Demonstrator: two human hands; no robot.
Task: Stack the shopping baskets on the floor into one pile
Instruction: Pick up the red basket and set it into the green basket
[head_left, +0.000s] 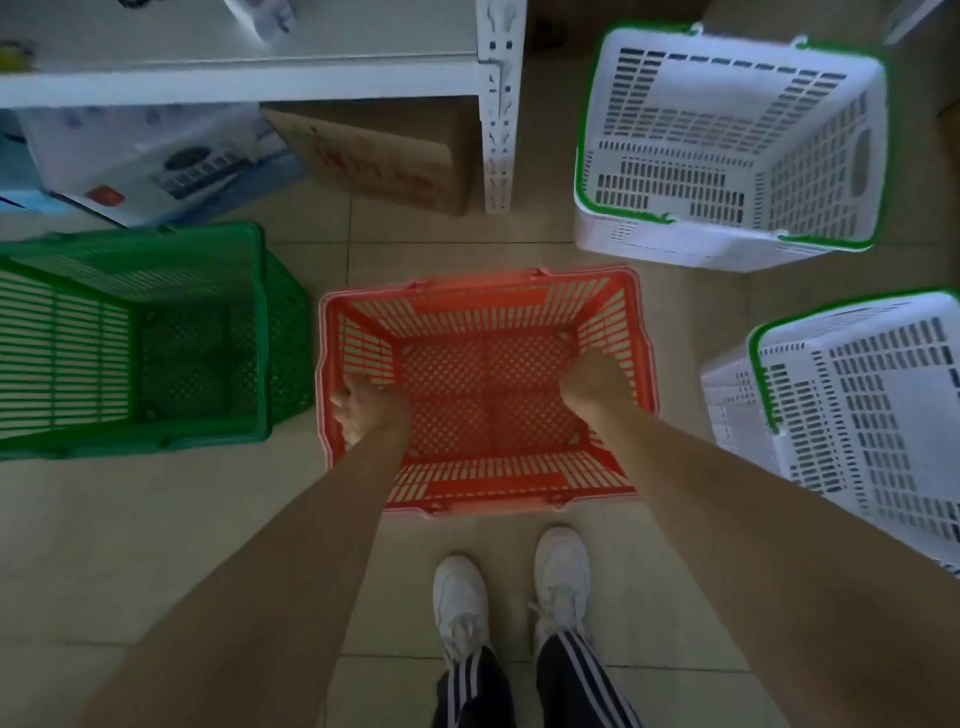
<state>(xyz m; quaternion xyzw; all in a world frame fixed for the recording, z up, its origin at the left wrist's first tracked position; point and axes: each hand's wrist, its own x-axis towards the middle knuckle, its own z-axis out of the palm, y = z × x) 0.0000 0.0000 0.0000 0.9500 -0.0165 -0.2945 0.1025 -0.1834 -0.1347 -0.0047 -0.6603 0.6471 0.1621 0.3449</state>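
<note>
Directly below, both hands reach down to the red basket (485, 395), which stands upright on the tiled floor (156, 545) just ahead of two white shoes (460, 603). The left hand (363, 410) is curled around the basket's left rim, fingers clenched on it. The right hand (589, 382) is closed against the inside of the right wall; whether it truly grips I cannot tell. A green basket (130, 338) sits just left, two white baskets (727, 140) to the right, all apart

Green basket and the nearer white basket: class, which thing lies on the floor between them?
The red basket, gripped by left hand and right hand, lies between green basket and nearer white basket, head view.
</note>
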